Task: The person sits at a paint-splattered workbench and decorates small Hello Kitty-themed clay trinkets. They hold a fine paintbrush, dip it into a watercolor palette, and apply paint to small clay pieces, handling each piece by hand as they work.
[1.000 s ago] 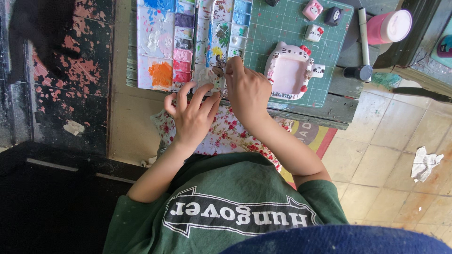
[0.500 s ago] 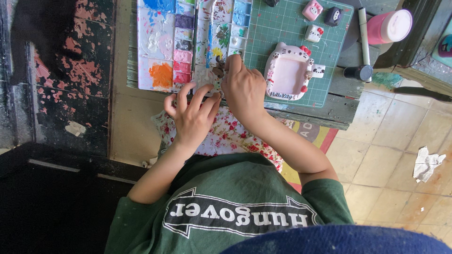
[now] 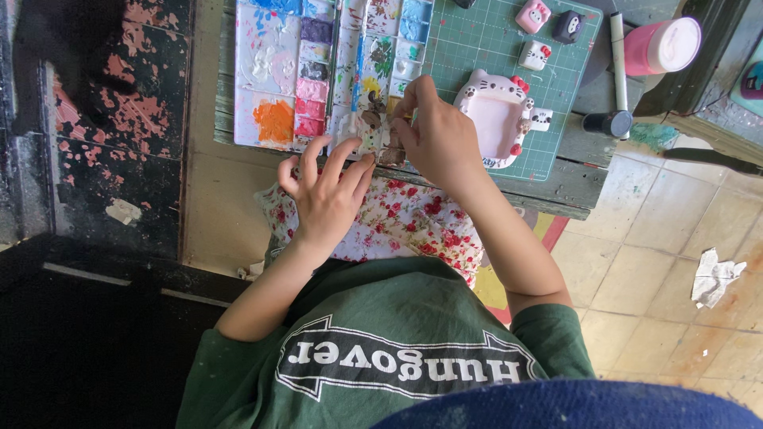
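At the frame's upper middle, the right hand (image 3: 435,135) pinches a small brown-painted clay piece (image 3: 391,148); the left hand (image 3: 326,191), fingers spread, steadies it from the side, so painting looks under way and a gentle, steady grip seems needed.

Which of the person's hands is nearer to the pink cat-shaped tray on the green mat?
The right hand: it lies right beside the pink cat-shaped tray, by its left edge. The left hand is farther off, at the table edge.

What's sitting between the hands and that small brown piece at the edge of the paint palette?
Nothing visible. The right hand already pinches the small brown piece at the paint palette edge, and the left hand has fingertips touching it from below.
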